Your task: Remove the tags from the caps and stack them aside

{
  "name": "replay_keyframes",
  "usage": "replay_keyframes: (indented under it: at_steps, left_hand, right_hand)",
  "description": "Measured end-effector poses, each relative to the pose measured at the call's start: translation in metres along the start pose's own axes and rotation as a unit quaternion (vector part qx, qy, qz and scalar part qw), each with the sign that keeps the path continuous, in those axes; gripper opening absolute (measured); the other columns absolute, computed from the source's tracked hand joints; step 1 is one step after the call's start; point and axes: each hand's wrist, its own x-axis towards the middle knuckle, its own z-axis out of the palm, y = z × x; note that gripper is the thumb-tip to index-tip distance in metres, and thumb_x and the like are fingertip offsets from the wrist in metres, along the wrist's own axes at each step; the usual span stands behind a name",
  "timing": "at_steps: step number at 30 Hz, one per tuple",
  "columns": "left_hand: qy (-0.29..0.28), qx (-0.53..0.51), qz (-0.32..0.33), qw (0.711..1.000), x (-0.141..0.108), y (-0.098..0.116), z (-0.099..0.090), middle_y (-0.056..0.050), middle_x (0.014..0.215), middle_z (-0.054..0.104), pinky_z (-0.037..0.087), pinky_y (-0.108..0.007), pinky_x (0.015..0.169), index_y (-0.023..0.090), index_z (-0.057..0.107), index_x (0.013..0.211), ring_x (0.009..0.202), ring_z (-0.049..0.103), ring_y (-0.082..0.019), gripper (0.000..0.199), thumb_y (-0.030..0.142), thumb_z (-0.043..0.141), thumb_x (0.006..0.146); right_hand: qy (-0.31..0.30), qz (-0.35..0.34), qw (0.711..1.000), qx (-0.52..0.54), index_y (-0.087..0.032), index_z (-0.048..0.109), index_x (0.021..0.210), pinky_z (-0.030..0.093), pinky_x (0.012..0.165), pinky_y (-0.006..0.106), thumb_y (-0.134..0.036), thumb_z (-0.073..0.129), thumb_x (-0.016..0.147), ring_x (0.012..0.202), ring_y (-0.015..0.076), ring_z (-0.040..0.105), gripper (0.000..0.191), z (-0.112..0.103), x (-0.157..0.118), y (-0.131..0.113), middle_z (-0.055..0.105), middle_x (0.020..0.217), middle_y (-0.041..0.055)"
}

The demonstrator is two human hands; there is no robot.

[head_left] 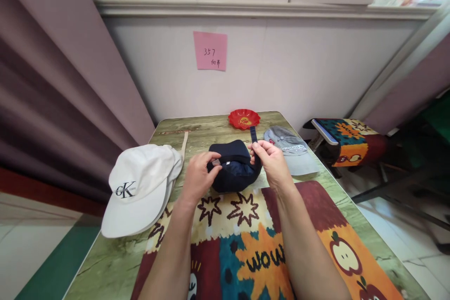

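Observation:
A dark navy cap (234, 178) sits on the table just beyond the printed mat, its inside partly facing me and a small white label showing. My left hand (200, 173) is closed on the cap's left edge, thumb and fingers at a small light-coloured piece there. My right hand (266, 155) pinches the navy strap (253, 135) at the cap's right side, and the strap's end sticks up above the fingers. To the left lie white caps (140, 168) stacked together, the front one marked CK. A grey-blue cap (286, 143) with lettering rests on the right.
A red scalloped dish (244, 118) stands at the table's back edge, near the wall with a pink note (211, 51). The colourful mat (246, 234) covers the table's front. A stool with a similar cloth (351, 143) stands to the right; curtains (45, 79) hang at left.

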Motion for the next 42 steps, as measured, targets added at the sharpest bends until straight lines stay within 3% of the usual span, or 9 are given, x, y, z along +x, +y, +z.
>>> replay_keyframes:
  at_steps: [4, 9, 15, 21, 27, 33, 35, 38, 42]
  left_hand:
    - [0.06, 0.091, 0.03, 0.994, 0.0, -0.006, 0.0, -0.005, 0.088, 0.066, 0.042, -0.039, 0.087, 0.023, 0.059, 0.092, 0.09, 0.061, -0.026, 0.014, 0.018, 0.062, 0.08]
    - [0.058, 0.131, 0.059, 0.988, -0.001, -0.016, 0.0, -0.007, 0.087, 0.067, 0.041, -0.039, 0.086, 0.022, 0.058, 0.09, 0.089, 0.061, -0.027, 0.006, 0.019, 0.058, 0.085]
    - [0.06, -0.011, 0.001, 0.998, -0.001, 0.0, 0.002, -0.004, 0.091, 0.07, 0.046, -0.033, 0.083, 0.022, 0.06, 0.094, 0.087, 0.065, -0.021, 0.009, 0.028, 0.057, 0.087]
    - [0.037, -0.107, -0.026, 0.993, -0.001, 0.019, 0.009, -0.004, 0.093, 0.069, 0.048, -0.032, 0.087, 0.022, 0.06, 0.101, 0.091, 0.065, -0.02, 0.017, 0.029, 0.059, 0.086]
    - [0.05, -0.074, 0.008, 0.996, -0.003, 0.018, 0.018, -0.006, 0.1, 0.068, 0.048, -0.033, 0.087, 0.023, 0.056, 0.111, 0.094, 0.066, -0.021, 0.023, 0.026, 0.059, 0.088]
    - [0.086, 0.015, 0.083, 0.993, -0.005, 0.021, 0.027, -0.01, 0.106, 0.068, 0.044, -0.039, 0.095, 0.022, 0.06, 0.105, 0.107, 0.061, -0.026, 0.015, 0.026, 0.056, 0.092]
    - [0.12, 0.06, 0.062, 0.989, -0.007, 0.024, 0.027, -0.011, 0.104, 0.067, 0.042, -0.04, 0.094, 0.022, 0.062, 0.099, 0.106, 0.059, -0.028, 0.015, 0.033, 0.061, 0.09]
    - [0.126, 0.08, -0.012, 0.989, -0.009, 0.026, 0.027, -0.006, 0.082, 0.065, 0.044, -0.035, 0.079, 0.022, 0.061, 0.078, 0.083, 0.06, -0.023, 0.021, 0.04, 0.065, 0.087]
    - [0.09, -0.117, -0.133, 0.98, -0.009, 0.028, 0.034, 0.0, 0.069, 0.063, 0.044, -0.028, 0.062, 0.021, 0.062, 0.073, 0.061, 0.056, -0.015, 0.023, 0.041, 0.068, 0.083]
  right_hand:
    - [0.005, 0.02, 1.0, 0.018, -0.018, 0.065, 0.081, 0.051, 0.053, 0.023, -0.057, 0.073, 0.073, 0.052, 0.01, 0.057, 0.041, -0.001, 0.001, 0.003, 0.065, 0.065, 0.0001]
    - [-0.037, 0.033, 0.999, 0.014, -0.018, 0.067, 0.092, 0.046, 0.051, 0.021, -0.054, 0.073, 0.074, 0.05, 0.0084, 0.054, 0.041, 0.005, 0.001, 0.007, 0.063, 0.064, -0.0024]
    - [-0.073, -0.021, 0.997, -0.034, -0.019, 0.064, 0.079, 0.03, 0.041, 0.019, -0.056, 0.067, 0.081, 0.042, 0.0063, 0.036, 0.037, 0.013, -0.001, 0.012, 0.042, 0.05, -0.0081]
    - [-0.081, -0.021, 0.99, -0.112, -0.019, 0.067, 0.079, 0.038, 0.046, 0.021, -0.051, 0.069, 0.078, 0.048, 0.0084, 0.048, 0.032, 0.027, -0.004, 0.031, 0.063, 0.065, -0.0019]
    - [-0.076, -0.066, 0.972, -0.214, -0.02, 0.074, 0.081, 0.034, 0.048, 0.023, -0.043, 0.067, 0.081, 0.049, 0.0107, 0.045, 0.025, 0.027, -0.004, 0.032, 0.057, 0.056, -0.0033]
    - [-0.044, -0.153, 0.929, -0.334, -0.022, 0.07, 0.079, 0.039, 0.062, 0.025, -0.035, 0.057, 0.087, 0.065, 0.0153, 0.056, 0.02, 0.024, -0.004, 0.029, 0.068, 0.073, 0.0004]
    - [-0.043, -0.135, 0.935, -0.325, -0.023, 0.07, 0.08, 0.04, 0.062, 0.025, -0.036, 0.056, 0.088, 0.064, 0.0156, 0.056, 0.021, 0.023, -0.002, 0.032, 0.068, 0.073, 0.0003]
    - [-0.036, -0.102, 0.952, -0.287, -0.022, 0.07, 0.08, 0.039, 0.057, 0.024, -0.04, 0.058, 0.086, 0.058, 0.0146, 0.052, 0.022, 0.023, 0.0, 0.036, 0.065, 0.067, -0.0009]
    - [-0.026, -0.107, 0.96, -0.259, -0.021, 0.068, 0.078, 0.037, 0.053, 0.023, -0.04, 0.06, 0.085, 0.055, 0.0135, 0.049, 0.022, 0.026, -0.001, 0.036, 0.061, 0.063, -0.0017]
